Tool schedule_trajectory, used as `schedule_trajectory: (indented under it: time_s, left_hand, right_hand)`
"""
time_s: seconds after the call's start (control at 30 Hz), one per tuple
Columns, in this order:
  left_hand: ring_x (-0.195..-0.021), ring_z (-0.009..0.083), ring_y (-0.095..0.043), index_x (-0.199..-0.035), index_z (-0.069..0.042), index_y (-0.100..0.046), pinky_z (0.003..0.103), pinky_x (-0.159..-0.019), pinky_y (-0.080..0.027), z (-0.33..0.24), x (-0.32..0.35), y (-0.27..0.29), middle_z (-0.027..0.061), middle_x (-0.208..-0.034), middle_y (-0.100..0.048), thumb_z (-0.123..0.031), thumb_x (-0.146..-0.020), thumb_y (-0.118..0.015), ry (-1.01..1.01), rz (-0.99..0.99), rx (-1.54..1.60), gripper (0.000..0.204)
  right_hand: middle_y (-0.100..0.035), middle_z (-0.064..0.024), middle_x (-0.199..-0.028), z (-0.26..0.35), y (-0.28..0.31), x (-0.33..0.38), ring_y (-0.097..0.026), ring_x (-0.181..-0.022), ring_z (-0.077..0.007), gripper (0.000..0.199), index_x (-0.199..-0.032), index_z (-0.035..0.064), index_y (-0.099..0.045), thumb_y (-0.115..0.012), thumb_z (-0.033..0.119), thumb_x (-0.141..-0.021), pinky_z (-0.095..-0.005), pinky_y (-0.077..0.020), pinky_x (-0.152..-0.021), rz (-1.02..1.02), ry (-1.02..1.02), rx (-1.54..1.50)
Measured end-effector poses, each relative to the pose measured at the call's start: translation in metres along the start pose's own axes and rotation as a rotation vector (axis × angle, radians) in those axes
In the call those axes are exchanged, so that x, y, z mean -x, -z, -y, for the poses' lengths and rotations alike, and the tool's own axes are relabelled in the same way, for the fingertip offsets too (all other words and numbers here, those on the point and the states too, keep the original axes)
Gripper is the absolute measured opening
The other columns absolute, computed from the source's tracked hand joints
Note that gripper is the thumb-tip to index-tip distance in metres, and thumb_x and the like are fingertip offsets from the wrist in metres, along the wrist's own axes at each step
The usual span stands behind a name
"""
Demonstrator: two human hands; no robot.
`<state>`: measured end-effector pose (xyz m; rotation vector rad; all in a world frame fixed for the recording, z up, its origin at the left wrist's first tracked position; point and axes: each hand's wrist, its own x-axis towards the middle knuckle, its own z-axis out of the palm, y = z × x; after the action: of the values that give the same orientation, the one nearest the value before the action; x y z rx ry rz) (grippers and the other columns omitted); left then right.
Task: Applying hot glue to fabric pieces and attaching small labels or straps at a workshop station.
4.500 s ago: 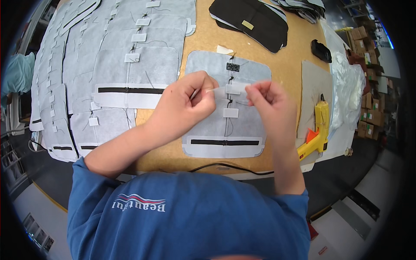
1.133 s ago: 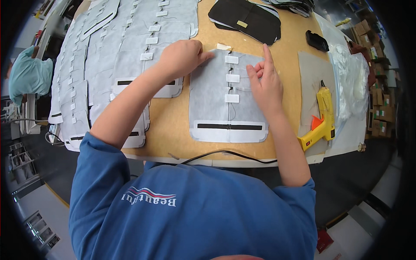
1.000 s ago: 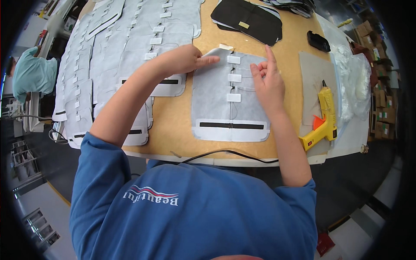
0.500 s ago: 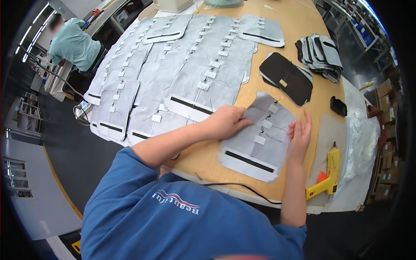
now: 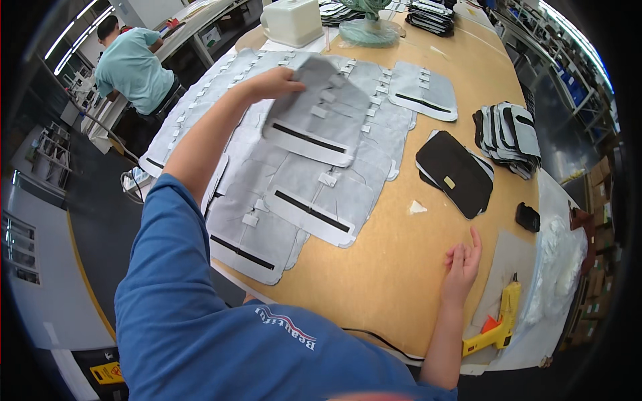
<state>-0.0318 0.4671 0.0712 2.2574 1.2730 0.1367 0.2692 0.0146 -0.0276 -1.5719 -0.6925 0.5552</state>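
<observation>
My left hand (image 5: 275, 81) pinches the top edge of a grey fabric panel (image 5: 299, 110) that has white tags, thin wires and a black strip along its lower edge. It holds the panel over overlapping rows of similar grey panels (image 5: 281, 172) on the left of the table. At the right, my right hand (image 5: 461, 267) is above the tabletop with nothing in it; its index finger is stretched out and the others are loosely bent. Beyond that hand lies a black pad (image 5: 461, 164) with a small tan label, on top of lighter pieces.
A yellow glue gun (image 5: 503, 321) lies at the right edge near a small black object (image 5: 527, 217) and clear plastic sheeting (image 5: 558, 247). Farther back are stacked grey-and-black pads (image 5: 508, 137). A white container (image 5: 292, 23) stands at the far side. One co-worker (image 5: 137, 70) works at the left.
My left hand has carried the grey panel from the near right, away and left over the laid-out panels. My right hand has let it go. A small pale scrap now shows on the table.
</observation>
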Motion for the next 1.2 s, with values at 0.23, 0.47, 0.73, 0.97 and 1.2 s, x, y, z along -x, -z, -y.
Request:
schedule_trajectory:
  time_s: [0.23,0.47,0.73,0.97,1.2]
  left_hand:
    - [-0.092,0.0191,-0.063,-0.118,-0.002,-0.065,0.039,-0.076,-0.053,0.106,0.009,0.046,0.0077,-0.102,-0.066,-0.037,-0.09,-0.07,0.366,-0.006,0.028,0.045]
    - [-0.106,0.0374,-0.064,-0.107,-0.004,-0.067,0.044,-0.09,-0.049,0.146,0.0,0.041,0.0222,-0.109,-0.068,-0.048,-0.083,-0.072,0.231,-0.537,-0.4,0.051]
    - [-0.063,0.0071,-0.037,-0.127,-0.008,-0.062,0.021,-0.059,-0.039,-0.035,0.016,-0.048,-0.0032,-0.071,-0.039,-0.02,-0.098,-0.042,-0.166,-0.094,0.685,0.037]
    - [-0.091,0.0235,-0.066,-0.124,-0.013,-0.062,0.035,-0.073,-0.051,-0.196,0.032,-0.186,0.0072,-0.098,-0.068,-0.036,-0.093,-0.062,-0.629,-0.039,0.077,0.039]
    - [-0.09,0.0287,-0.069,-0.12,-0.014,-0.067,0.039,-0.077,-0.055,-0.242,0.02,-0.233,0.0078,-0.102,-0.073,-0.056,-0.084,-0.066,-0.774,-0.014,-0.363,0.055]
  right_hand:
    - [-0.048,0.0032,-0.077,0.0,-0.004,-0.001,-0.043,-0.067,-0.0029,0.046,-0.145,0.003,-0.036,-0.051,0.012,-0.101,-0.0159,-0.036,-0.061,0.007,0.004,-0.01]
    - [-0.048,0.0034,-0.078,-0.008,0.009,0.005,-0.045,-0.069,-0.0028,0.045,-0.143,0.0032,-0.04,-0.052,0.008,-0.1,-0.0165,-0.038,-0.062,-0.017,-0.044,0.083]
    - [-0.06,-0.0004,-0.076,-0.015,0.002,-0.003,-0.055,-0.065,-0.006,0.027,-0.12,0.0042,-0.063,-0.062,0.011,-0.094,-0.0222,-0.047,-0.062,0.05,0.038,0.244]
    - [-0.063,-0.0026,-0.072,-0.014,0.002,-0.003,-0.057,-0.061,-0.0083,0.021,-0.111,0.0048,-0.067,-0.065,0.014,-0.093,-0.0239,-0.048,-0.059,0.078,0.108,0.268]
    - [-0.067,-0.0051,-0.075,-0.014,0.001,-0.002,-0.061,-0.059,-0.0135,0.018,-0.106,0.0065,-0.069,-0.066,0.018,-0.092,-0.028,-0.0489,-0.058,0.097,0.131,0.324]
